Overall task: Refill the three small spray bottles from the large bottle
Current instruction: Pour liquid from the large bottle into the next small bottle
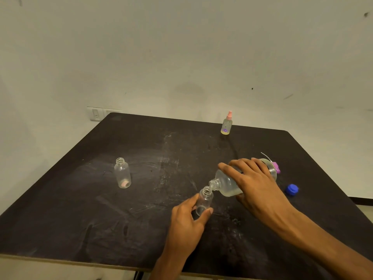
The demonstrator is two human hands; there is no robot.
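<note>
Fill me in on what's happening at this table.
A person is refilling small spray bottles. The right hand grips the large bottle, tipped so its open mouth meets the neck of a small open bottle that the left hand steadies on the black table. Another uncapped small bottle stands to the left. A third, with its pink sprayer on, stands at the far edge. A blue cap and a purple sprayer head lie on the right.

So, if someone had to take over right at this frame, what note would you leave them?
Left hand grips an open small bottle upright on the table.
Right hand holds the large bottle tilted, mouth at the small bottle's mouth.
Done: the far spray bottle looks filled and capped.
Left: finish this pour, fill the open bottle on the left, refit sprayers.
Blue cap lies right.
</note>
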